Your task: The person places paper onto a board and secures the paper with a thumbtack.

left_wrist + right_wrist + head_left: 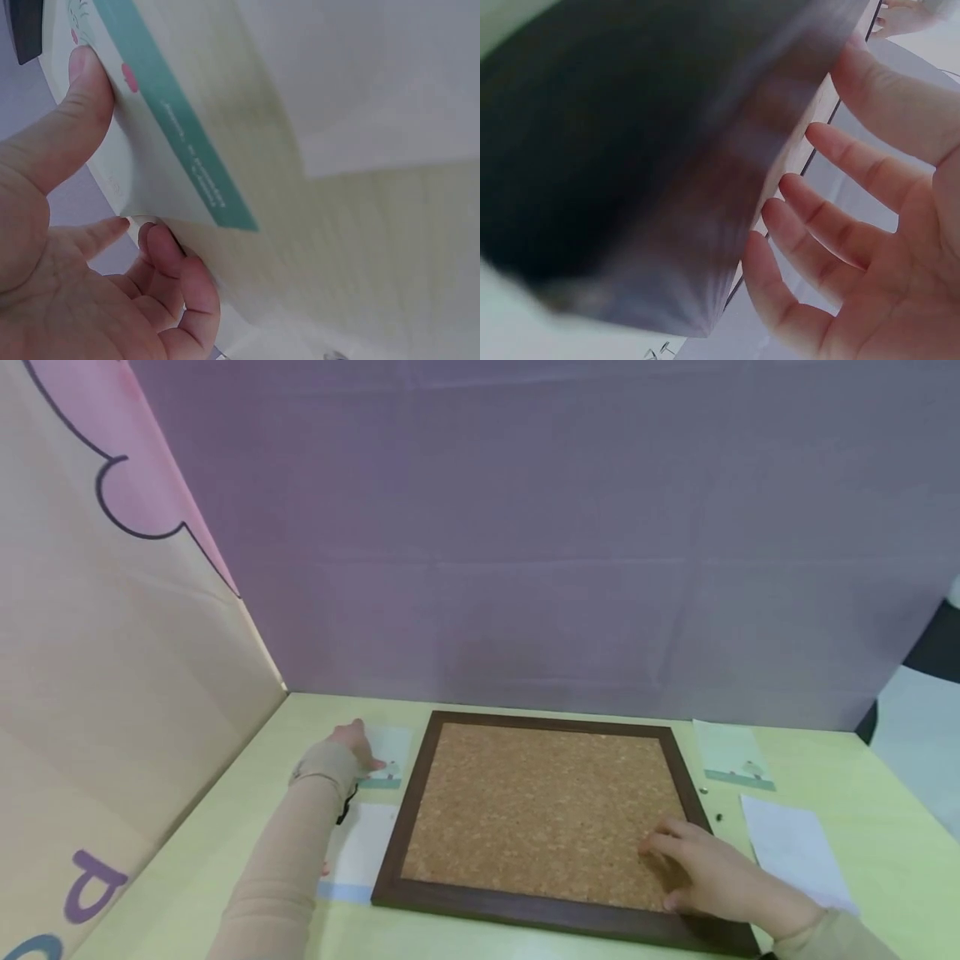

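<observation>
A smooth purple-grey cloth backdrop (540, 543), lightly creased, rises behind a pale yellow-green table (885, 827). On it lies a rectangular corkboard (547, 810) of speckled tan cork, edged by a flat, dark brown frame (525, 910) with a slight sheen.

The work looks to be at an early stage: no sheet is on the cork, and all four visible papers lie beside the frame. To the right are a plain white sheet (795, 852) and, farther back, a thin pale sheet with a green strip (727, 747). To the left, a white sheet with a blue band (367, 843) lies nearer the person, and a pale sheet with a teal-green band (393, 743) is under the left hand (352, 743).

That hand's thumb lies on the sheet's face, the other fingers bent at its edge; whether they pinch it cannot be told. The right hand (701, 868) is at the board's right side, its fingers apart and gently bent.

Smallest are a shiny bit (703, 791) and a dark bit (719, 817), loose beside the frame.
</observation>
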Motion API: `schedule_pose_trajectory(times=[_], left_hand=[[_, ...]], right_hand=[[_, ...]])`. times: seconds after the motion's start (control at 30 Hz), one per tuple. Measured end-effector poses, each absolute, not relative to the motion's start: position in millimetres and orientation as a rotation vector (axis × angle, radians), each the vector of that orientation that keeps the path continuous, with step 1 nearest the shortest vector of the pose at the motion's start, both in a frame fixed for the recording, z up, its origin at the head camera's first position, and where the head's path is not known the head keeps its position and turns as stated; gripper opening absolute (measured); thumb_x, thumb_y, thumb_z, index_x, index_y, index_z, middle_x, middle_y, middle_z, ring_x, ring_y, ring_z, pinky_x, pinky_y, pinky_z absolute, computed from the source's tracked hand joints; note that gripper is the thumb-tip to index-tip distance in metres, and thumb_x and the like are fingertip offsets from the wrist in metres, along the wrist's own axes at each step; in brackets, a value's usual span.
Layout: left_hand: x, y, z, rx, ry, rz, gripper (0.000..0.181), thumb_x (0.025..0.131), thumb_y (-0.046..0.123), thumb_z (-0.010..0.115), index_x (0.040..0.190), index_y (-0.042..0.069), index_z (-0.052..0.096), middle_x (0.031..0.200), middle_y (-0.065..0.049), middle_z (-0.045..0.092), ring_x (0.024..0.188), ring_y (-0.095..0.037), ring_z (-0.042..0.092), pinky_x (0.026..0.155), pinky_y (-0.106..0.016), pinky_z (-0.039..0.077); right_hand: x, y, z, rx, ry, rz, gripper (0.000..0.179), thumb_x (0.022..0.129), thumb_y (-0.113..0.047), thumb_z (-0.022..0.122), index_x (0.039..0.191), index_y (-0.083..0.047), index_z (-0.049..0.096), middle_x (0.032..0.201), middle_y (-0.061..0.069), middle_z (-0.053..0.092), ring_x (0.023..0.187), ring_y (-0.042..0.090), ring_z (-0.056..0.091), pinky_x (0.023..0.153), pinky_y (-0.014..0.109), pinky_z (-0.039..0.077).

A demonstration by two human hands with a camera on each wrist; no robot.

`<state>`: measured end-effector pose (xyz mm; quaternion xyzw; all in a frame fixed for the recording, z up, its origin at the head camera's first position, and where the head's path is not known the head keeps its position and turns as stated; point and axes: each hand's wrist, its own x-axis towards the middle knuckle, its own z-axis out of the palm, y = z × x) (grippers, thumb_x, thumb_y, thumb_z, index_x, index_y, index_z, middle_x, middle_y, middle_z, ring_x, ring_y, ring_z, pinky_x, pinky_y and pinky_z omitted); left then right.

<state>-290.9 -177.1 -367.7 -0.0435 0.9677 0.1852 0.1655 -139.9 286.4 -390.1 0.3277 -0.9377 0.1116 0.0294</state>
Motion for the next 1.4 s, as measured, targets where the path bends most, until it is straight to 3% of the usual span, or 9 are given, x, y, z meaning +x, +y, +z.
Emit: schedule_pose_trajectory(times=[0.2, 0.43, 0.6, 0.73, 0.83, 0.97, 1.07, 1.23, 1.4], left_hand=[[-287.2, -180.1, -365.3, -0.128, 2.752, 0.545, 0.091, 0.086, 0.030, 0.069, 0.148, -0.004, 0.011, 0.148, -0.036, 0.015, 0.136, -0.052, 0.017, 0.108, -0.064, 0.023], [-289.4, -173.7, -364.8, -0.158, 2.776, 0.547, 0.101, 0.085, 0.028, 0.070, 0.148, -0.004, -0.002, 0.146, -0.040, 0.011, 0.131, -0.055, 0.024, 0.107, -0.063, 0.026], [-293.1, -168.6, -367.5, -0.160, 2.816, 0.540, 0.103, 0.084, 0.026, 0.071, 0.147, -0.005, -0.005, 0.143, -0.039, 0.024, 0.127, -0.052, 0.035, 0.107, -0.058, 0.032], [-298.2, -173.0, -372.2, -0.173, 2.746, 0.640, 0.106, 0.086, 0.022, 0.070, 0.147, -0.001, -0.015, 0.133, -0.034, 0.043, 0.099, -0.038, 0.057, 0.088, -0.045, 0.048], [-303.6, -177.9, -375.4, -0.168, 2.698, 0.682, 0.108, 0.087, 0.020, 0.069, 0.146, 0.001, -0.019, 0.131, -0.031, 0.050, 0.094, -0.032, 0.058, 0.084, -0.041, 0.048], [-309.8, -182.7, -376.4, -0.109, 2.730, 0.642, 0.097, 0.088, 0.018, 0.066, 0.146, -0.007, -0.008, 0.144, -0.033, 0.032, 0.128, -0.042, 0.041, 0.109, -0.049, 0.033], [-311.9, -185.3, -376.2, -0.082, 2.765, 0.627, 0.086, 0.088, 0.014, 0.064, 0.145, -0.012, 0.005, 0.148, -0.034, 0.022, 0.136, -0.046, 0.025, 0.114, -0.051, 0.022], [-311.3, -191.5, -377.6, -0.079, 2.835, 0.571, 0.071, 0.086, 0.012, 0.066, 0.136, -0.019, 0.025, 0.138, -0.037, 0.035, 0.129, -0.048, 0.036, 0.111, -0.050, 0.030], [-312.2, -197.8, -383.0, -0.091, 2.858, 0.524, 0.064, 0.085, 0.014, 0.067, 0.130, -0.019, 0.036, 0.132, -0.036, 0.043, 0.124, -0.047, 0.042, 0.108, -0.050, 0.034]], right_hand=[[-141.2, 287.7, -393.3, 1.044, -2.831, 0.335, 0.054, 0.057, -0.034, 0.085, 0.104, -0.017, 0.064, 0.099, -0.007, 0.053, 0.085, 0.006, 0.050, 0.071, 0.031, 0.049], [-141.7, 290.3, -393.3, 1.051, -2.815, 0.329, 0.054, 0.056, -0.035, 0.085, 0.103, -0.017, 0.064, 0.099, -0.005, 0.054, 0.085, 0.009, 0.052, 0.071, 0.033, 0.049], [-141.2, 291.3, -393.1, 1.039, -2.832, 0.326, 0.055, 0.054, -0.033, 0.086, 0.101, -0.017, 0.064, 0.100, -0.003, 0.055, 0.087, 0.012, 0.054, 0.074, 0.035, 0.050], [-141.4, 291.2, -394.2, 1.062, -2.795, 0.341, 0.056, 0.054, -0.035, 0.086, 0.101, -0.016, 0.064, 0.099, -0.003, 0.054, 0.086, 0.011, 0.052, 0.073, 0.034, 0.049], [-141.7, 290.9, -394.5, 1.068, -2.783, 0.346, 0.056, 0.054, -0.035, 0.085, 0.101, -0.016, 0.064, 0.098, -0.003, 0.054, 0.086, 0.011, 0.052, 0.073, 0.034, 0.049], [-141.9, 290.7, -394.1, 1.048, -2.813, 0.348, 0.054, 0.055, -0.035, 0.085, 0.101, -0.017, 0.063, 0.100, -0.004, 0.054, 0.087, 0.012, 0.053, 0.074, 0.035, 0.049], [-141.5, 291.0, -394.5, 1.036, -2.821, 0.347, 0.054, 0.055, -0.035, 0.085, 0.101, -0.018, 0.063, 0.100, -0.004, 0.053, 0.088, 0.013, 0.052, 0.074, 0.035, 0.048], [-141.1, 291.3, -396.8, 1.031, -2.811, 0.347, 0.055, 0.054, -0.035, 0.085, 0.100, -0.018, 0.063, 0.100, -0.003, 0.053, 0.088, 0.014, 0.052, 0.074, 0.035, 0.048], [-140.6, 290.2, -397.8, 1.016, -2.854, 0.341, 0.054, 0.055, -0.035, 0.085, 0.101, -0.019, 0.063, 0.101, -0.003, 0.054, 0.089, 0.017, 0.053, 0.075, 0.037, 0.049]])
